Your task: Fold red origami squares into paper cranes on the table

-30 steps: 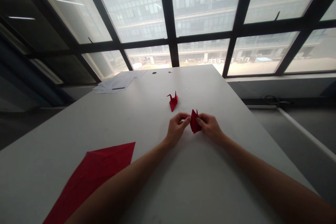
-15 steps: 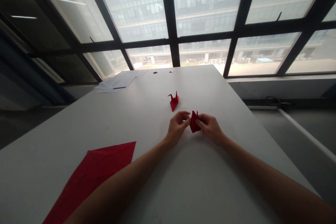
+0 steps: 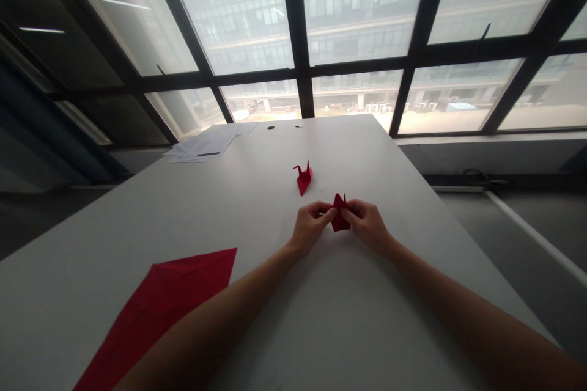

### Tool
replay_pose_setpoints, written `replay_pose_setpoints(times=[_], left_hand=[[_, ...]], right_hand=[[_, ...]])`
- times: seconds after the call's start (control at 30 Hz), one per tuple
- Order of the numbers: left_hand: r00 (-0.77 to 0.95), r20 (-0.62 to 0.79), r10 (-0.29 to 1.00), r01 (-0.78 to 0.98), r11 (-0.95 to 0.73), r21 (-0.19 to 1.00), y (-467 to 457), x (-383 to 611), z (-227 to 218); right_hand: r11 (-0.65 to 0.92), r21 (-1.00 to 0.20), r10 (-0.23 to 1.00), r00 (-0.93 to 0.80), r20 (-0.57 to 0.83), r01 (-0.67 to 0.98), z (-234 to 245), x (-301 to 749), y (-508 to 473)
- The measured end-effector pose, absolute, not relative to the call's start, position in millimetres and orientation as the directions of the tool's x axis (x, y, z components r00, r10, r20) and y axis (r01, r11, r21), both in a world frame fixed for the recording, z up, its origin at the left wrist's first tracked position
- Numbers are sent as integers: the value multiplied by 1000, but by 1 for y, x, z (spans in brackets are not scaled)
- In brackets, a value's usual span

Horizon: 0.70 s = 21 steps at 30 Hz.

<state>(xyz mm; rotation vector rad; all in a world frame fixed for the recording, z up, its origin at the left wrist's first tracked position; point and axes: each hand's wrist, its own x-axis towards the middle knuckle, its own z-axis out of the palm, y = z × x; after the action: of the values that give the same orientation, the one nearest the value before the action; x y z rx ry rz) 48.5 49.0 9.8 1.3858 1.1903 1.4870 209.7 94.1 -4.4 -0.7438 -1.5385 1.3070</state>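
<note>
On the table [image 3: 229, 208], pinching fold [image 3: 340, 222] with left hand [image 3: 309, 227] and right hand [image 3: 368, 224]; drawn closer than before, probably pressing a crease.

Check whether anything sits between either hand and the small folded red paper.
Nothing visible does: left hand and right hand both pinch the folded red paper directly. The red paper crane lies apart, beyond them.

Left grip [image 3: 308, 229], right grip [image 3: 367, 226] bare; forearms [image 3: 220, 317] bare, slender, unsleeved.

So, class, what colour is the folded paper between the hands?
Red; the folded paper shows best in the head view.
</note>
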Motion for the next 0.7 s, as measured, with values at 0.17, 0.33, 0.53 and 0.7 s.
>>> replay_pose_setpoints(times=[0.17, 0.33, 0.53, 0.7], left_hand=[[-96, 273, 957, 7, -274, 962, 49, 48, 9], [-87, 272, 958, 57, -268, 962, 49, 47, 10], [-87, 308, 947, 80, -302, 950, 48, 48, 12], [-91, 284, 954, 103, -275, 956, 48, 50, 12]], right_hand=[[246, -963, 885, -379, 271, -114, -4, 210, 94], [250, -963, 879, -395, 268, -97, -5, 211, 94], [263, -963, 874, -407, 265, -61, -5, 211, 92], [231, -970, 890, -384, 244, -80, -3, 211, 92]])
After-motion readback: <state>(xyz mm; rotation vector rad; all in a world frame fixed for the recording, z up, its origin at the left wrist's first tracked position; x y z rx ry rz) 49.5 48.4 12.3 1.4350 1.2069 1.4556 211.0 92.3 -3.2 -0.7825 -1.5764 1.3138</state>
